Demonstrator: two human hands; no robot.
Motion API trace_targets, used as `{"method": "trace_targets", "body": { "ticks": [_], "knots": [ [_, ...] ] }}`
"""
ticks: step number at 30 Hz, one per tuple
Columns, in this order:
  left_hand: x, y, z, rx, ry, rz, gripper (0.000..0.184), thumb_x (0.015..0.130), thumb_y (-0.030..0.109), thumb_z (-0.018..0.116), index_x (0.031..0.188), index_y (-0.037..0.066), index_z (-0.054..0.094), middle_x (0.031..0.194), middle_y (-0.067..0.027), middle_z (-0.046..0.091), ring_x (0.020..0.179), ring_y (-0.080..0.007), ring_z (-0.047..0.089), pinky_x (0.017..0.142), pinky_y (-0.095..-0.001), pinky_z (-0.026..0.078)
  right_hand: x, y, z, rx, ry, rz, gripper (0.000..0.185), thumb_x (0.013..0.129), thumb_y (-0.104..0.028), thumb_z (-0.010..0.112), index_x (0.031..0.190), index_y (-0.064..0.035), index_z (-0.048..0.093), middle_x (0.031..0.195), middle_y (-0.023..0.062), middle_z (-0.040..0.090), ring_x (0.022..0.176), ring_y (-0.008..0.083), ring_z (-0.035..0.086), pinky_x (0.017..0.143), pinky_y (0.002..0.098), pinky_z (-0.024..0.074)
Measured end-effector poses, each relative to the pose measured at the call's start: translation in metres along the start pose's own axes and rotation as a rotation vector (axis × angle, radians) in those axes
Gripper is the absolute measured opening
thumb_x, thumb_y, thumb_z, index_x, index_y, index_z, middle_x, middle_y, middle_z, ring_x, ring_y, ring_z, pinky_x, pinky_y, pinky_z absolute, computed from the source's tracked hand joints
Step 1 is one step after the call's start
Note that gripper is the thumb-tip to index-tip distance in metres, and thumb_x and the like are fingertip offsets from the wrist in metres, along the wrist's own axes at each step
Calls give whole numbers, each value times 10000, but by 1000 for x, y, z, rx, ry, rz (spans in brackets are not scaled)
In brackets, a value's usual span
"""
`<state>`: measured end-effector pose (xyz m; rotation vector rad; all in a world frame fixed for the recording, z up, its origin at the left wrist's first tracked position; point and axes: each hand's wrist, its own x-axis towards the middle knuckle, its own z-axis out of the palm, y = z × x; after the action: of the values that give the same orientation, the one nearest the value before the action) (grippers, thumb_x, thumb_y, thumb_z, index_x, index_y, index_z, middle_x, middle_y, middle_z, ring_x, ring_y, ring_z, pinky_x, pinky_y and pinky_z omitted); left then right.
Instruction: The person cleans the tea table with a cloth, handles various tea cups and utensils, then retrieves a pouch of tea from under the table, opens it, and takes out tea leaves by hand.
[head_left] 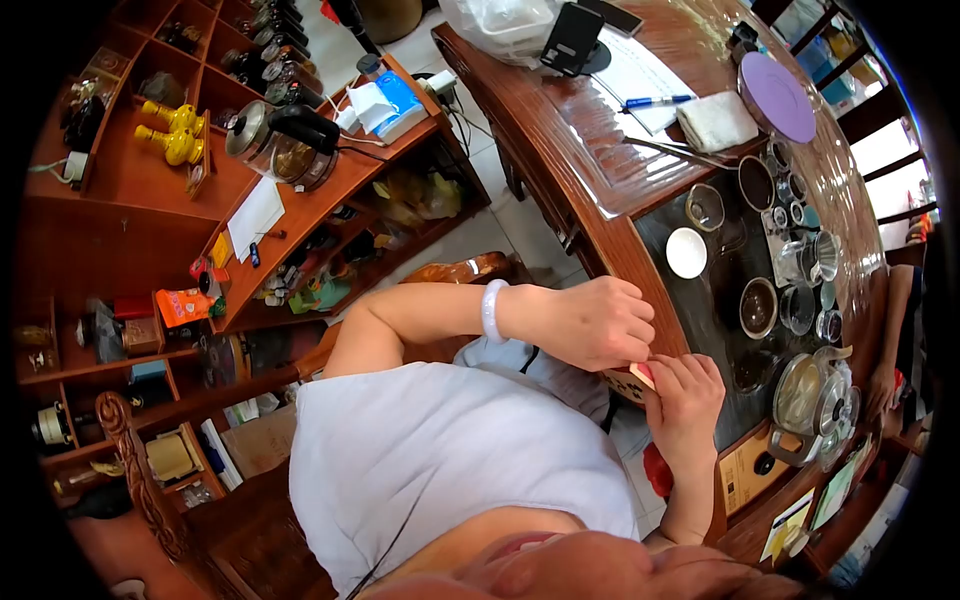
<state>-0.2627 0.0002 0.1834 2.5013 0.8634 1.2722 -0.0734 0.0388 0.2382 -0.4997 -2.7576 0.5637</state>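
Note:
My left hand (598, 322), with a pale lavender bangle (492, 311) on the wrist, is curled closed, knuckles up, at the table's near edge. Its fingertips are hidden underneath, so what they hold cannot be made out. Just below and to the right, my right hand (688, 400) pinches a small red and cream packet (642, 375) between thumb and fingers. Part of the packet lies behind the fingers, with dark marks showing on its lower side. The two hands nearly touch. Beyond them on the dark tea tray (690, 300) stand a white round dish (686, 253) and a brown-rimmed bowl (758, 308).
Glass cups and a glass pot (800, 395) stand on the tray's far right. A purple disc (777, 98), white cloth (717, 122), pen (657, 102) and phone stand (573, 42) lie farther up. Another person's hand (881, 388) rests at the right edge. A side shelf holds a kettle (290, 150).

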Motion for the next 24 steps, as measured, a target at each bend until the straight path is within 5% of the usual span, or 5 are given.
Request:
{"method": "trace_targets", "body": {
  "ticks": [12, 14, 17, 24],
  "knots": [
    [-53, -4, -44, -21, 16, -247, 190, 603, -12, 620, 784, 32, 581, 719, -45, 568, 574, -203, 500, 470, -302, 376, -58, 29, -10, 53, -56, 196, 153, 639, -49, 598, 785, -15, 569, 815, 62, 630, 680, 231, 545, 682, 345, 398],
    [-53, -5, -49, -197, -72, -504, 186, 651, 25, 628, 834, 45, 597, 769, -40, 605, 594, -215, 549, 487, -306, 410, -47, 29, -9, -38, 14, 141, 163, 631, -45, 591, 788, -9, 570, 792, 73, 625, 636, 228, 537, 648, 331, 394],
    [-51, -5, -54, -152, -227, -514, 193, 688, 58, 630, 880, 58, 609, 841, -36, 634, 636, -225, 587, 509, -300, 445, -31, 25, -10, -101, 81, 28, 159, 641, -43, 582, 794, -3, 566, 790, 84, 621, 618, 229, 536, 623, 328, 393],
    [-67, -8, -116, 140, -42, -586, 165, 723, 109, 632, 870, 36, 647, 855, -89, 660, 734, -251, 635, 617, -301, 505, 14, 20, 6, 68, 139, -50, 138, 675, -54, 631, 785, 2, 569, 803, 86, 620, 640, 233, 553, 596, 329, 418]
  ]
}}
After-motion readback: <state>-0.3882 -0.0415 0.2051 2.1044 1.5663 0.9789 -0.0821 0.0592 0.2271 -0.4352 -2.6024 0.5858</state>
